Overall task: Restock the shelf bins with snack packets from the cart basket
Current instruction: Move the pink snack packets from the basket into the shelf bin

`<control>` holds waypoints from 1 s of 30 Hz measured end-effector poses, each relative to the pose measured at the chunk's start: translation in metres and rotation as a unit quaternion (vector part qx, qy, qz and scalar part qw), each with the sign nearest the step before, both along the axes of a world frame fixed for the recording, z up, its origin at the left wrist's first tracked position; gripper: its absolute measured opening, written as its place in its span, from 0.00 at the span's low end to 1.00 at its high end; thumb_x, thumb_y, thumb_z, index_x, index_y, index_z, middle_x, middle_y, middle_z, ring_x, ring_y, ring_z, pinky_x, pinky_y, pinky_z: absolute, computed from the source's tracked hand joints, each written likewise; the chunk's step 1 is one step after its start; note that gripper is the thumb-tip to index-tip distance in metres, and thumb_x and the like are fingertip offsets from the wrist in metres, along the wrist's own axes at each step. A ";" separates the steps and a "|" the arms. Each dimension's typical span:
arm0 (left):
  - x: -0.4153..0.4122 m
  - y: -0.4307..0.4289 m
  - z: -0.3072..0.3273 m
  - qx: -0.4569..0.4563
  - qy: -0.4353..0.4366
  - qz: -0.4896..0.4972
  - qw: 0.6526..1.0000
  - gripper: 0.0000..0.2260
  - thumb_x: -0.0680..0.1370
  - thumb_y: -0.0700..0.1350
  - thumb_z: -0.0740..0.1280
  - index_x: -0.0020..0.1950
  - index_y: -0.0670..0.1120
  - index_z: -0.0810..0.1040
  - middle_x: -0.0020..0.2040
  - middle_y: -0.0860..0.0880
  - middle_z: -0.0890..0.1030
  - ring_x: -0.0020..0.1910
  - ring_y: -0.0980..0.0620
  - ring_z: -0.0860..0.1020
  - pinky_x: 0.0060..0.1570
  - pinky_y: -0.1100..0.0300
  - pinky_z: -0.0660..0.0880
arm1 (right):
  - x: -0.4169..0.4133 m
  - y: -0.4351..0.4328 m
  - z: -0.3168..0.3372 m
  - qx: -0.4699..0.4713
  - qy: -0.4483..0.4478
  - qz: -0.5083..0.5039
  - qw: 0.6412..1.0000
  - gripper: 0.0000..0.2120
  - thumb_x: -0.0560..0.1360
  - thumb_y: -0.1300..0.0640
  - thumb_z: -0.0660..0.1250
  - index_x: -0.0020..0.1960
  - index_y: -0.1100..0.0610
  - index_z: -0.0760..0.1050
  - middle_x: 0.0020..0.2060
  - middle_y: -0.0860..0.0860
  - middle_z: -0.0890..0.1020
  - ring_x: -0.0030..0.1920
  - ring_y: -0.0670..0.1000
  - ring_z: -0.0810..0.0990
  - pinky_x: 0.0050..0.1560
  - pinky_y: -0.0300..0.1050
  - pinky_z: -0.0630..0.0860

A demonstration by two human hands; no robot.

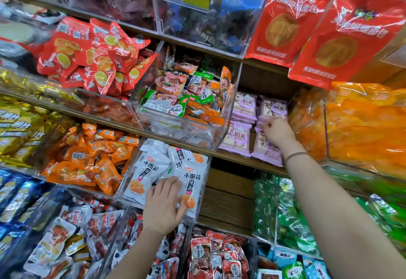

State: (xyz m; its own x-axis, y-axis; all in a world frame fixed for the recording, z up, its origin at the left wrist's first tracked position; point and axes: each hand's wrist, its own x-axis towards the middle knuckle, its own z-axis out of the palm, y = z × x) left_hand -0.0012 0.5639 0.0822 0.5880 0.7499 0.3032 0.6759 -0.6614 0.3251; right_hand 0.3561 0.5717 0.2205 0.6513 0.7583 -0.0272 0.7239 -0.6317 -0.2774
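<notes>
Station log, read left to right. The left hand (163, 206) worked at 6 o'clock from frame centre; its fingers lay straight and spread across the white packets (151, 164) in the clear bin (204, 182), and it gripped nothing. I judged this a flattening press, meant to seat the packets below the rim and leave room for more. At 9 o'clock of that bin sat the orange packets (87, 164) in the neighbouring bin, untouched.

At 12 o'clock of the left hand stood the mixed bin (182, 101) of green and orange sachets, angled forward for access.

The right hand (278, 132) worked at 3 o'clock from centre; its fingers were curled onto the top edge of the lavender packets (238, 138), which lay in flat stacks directly on the shelf board (237, 158), not in a bin. I judged the curl to be a squaring or tucking grip on the right-hand front stack; whether one packet or several were held I could not tell. A wristband (295, 155) sat at 5 o'clock of that hand; the orange bags (362, 125) lay at its 3 o'clock.

The cart basket was out of view, so I could not gauge the remaining stock.
</notes>
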 end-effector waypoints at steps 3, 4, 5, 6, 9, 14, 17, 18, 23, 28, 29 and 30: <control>0.000 0.000 0.000 -0.005 0.001 0.002 1.000 0.18 0.71 0.54 0.58 0.53 0.47 0.79 0.56 0.49 0.79 0.52 0.48 0.77 0.49 0.55 0.66 | -0.008 -0.009 -0.012 0.016 -0.016 0.015 1.000 0.11 0.79 0.56 0.57 0.43 0.59 0.75 0.53 0.59 0.76 0.45 0.58 0.76 0.43 0.46 0.73; 0.000 0.000 0.000 -0.006 0.001 0.004 1.000 0.17 0.71 0.54 0.58 0.53 0.47 0.79 0.56 0.49 0.79 0.52 0.48 0.77 0.48 0.55 0.66 | -0.010 -0.013 -0.017 0.024 -0.020 0.020 0.999 0.10 0.79 0.54 0.58 0.47 0.59 0.75 0.55 0.58 0.74 0.50 0.58 0.75 0.46 0.47 0.73; 0.000 0.000 -0.001 -0.006 0.001 0.005 1.000 0.17 0.71 0.54 0.58 0.53 0.47 0.79 0.56 0.49 0.79 0.52 0.48 0.76 0.48 0.55 0.65 | -0.011 -0.016 -0.021 0.029 -0.027 0.029 0.999 0.11 0.78 0.53 0.59 0.51 0.59 0.75 0.57 0.57 0.73 0.54 0.58 0.74 0.49 0.48 0.72; 0.000 0.000 -0.003 -0.005 0.002 0.005 1.000 0.17 0.71 0.54 0.58 0.53 0.47 0.79 0.56 0.49 0.79 0.52 0.48 0.76 0.49 0.55 0.65 | -0.012 -0.020 -0.025 0.032 -0.036 0.040 0.998 0.12 0.78 0.53 0.60 0.55 0.60 0.74 0.58 0.57 0.72 0.56 0.58 0.73 0.52 0.49 0.72; -0.001 0.000 -0.005 0.004 0.008 0.005 1.000 0.18 0.72 0.54 0.58 0.54 0.47 0.78 0.56 0.49 0.79 0.53 0.49 0.74 0.50 0.55 0.65 | -0.012 -0.026 -0.027 0.038 -0.044 0.055 0.997 0.15 0.79 0.53 0.60 0.59 0.61 0.73 0.60 0.58 0.72 0.59 0.58 0.72 0.57 0.50 0.71; -0.002 -0.007 0.008 -0.028 0.019 0.006 0.999 0.21 0.73 0.55 0.56 0.57 0.45 0.78 0.57 0.47 0.79 0.55 0.46 0.76 0.53 0.51 0.70 | -0.035 -0.044 -0.021 0.096 0.010 0.036 0.995 0.19 0.79 0.53 0.58 0.67 0.62 0.68 0.65 0.59 0.69 0.64 0.59 0.69 0.64 0.52 0.68; -0.003 -0.018 0.017 -0.100 -0.056 0.021 0.993 0.22 0.76 0.56 0.55 0.62 0.42 0.73 0.59 0.44 0.76 0.57 0.43 0.74 0.57 0.47 0.70 | -0.073 -0.082 -0.025 0.193 0.052 0.034 0.979 0.17 0.79 0.54 0.60 0.64 0.61 0.70 0.60 0.57 0.71 0.61 0.57 0.71 0.62 0.52 0.70; -0.005 -0.025 0.019 -0.110 -0.094 0.024 0.989 0.21 0.77 0.55 0.57 0.62 0.42 0.71 0.59 0.44 0.75 0.57 0.43 0.74 0.57 0.47 0.71 | -0.089 -0.100 -0.029 0.227 0.073 0.034 0.971 0.17 0.78 0.55 0.61 0.64 0.60 0.70 0.59 0.55 0.72 0.60 0.55 0.72 0.60 0.51 0.72; -0.023 -0.096 0.015 -0.205 -0.237 0.035 0.949 0.14 0.77 0.50 0.62 0.62 0.49 0.70 0.55 0.53 0.74 0.53 0.55 0.74 0.46 0.62 0.73 | -0.163 -0.205 -0.069 0.269 0.218 0.016 0.938 0.12 0.77 0.57 0.64 0.60 0.54 0.74 0.49 0.46 0.76 0.45 0.40 0.76 0.43 0.29 0.72; -0.058 -0.175 -0.033 -0.351 -0.075 -0.001 0.933 0.04 0.77 0.42 0.66 0.49 0.50 0.77 0.45 0.57 0.79 0.45 0.57 0.77 0.44 0.60 0.71 | -0.208 -0.304 -0.136 0.057 0.381 -0.023 0.923 0.07 0.78 0.58 0.63 0.55 0.54 0.76 0.46 0.48 0.80 0.47 0.47 0.79 0.45 0.34 0.73; -0.066 -0.189 -0.042 -0.380 -0.040 -0.019 0.924 0.06 0.77 0.41 0.66 0.47 0.52 0.77 0.42 0.57 0.78 0.41 0.60 0.76 0.42 0.61 0.71 | -0.215 -0.322 -0.149 0.029 0.395 -0.023 0.918 0.07 0.78 0.57 0.63 0.54 0.55 0.76 0.46 0.48 0.80 0.47 0.48 0.79 0.46 0.35 0.72; -0.074 -0.202 -0.049 -0.409 -0.014 -0.036 0.912 0.09 0.77 0.40 0.66 0.43 0.55 0.75 0.38 0.57 0.77 0.38 0.61 0.75 0.41 0.61 0.71 | -0.222 -0.340 -0.160 0.008 0.403 -0.025 0.915 0.07 0.78 0.57 0.63 0.54 0.56 0.77 0.45 0.49 0.80 0.48 0.49 0.79 0.46 0.35 0.71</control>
State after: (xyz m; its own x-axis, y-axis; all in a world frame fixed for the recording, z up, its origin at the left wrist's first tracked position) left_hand -0.0754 0.3617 0.0335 0.6458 0.6914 -0.3238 0.6237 -0.2331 0.7461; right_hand 0.1340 0.2317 0.0600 0.4575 0.7331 -0.5033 0.2508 -0.6494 -0.7179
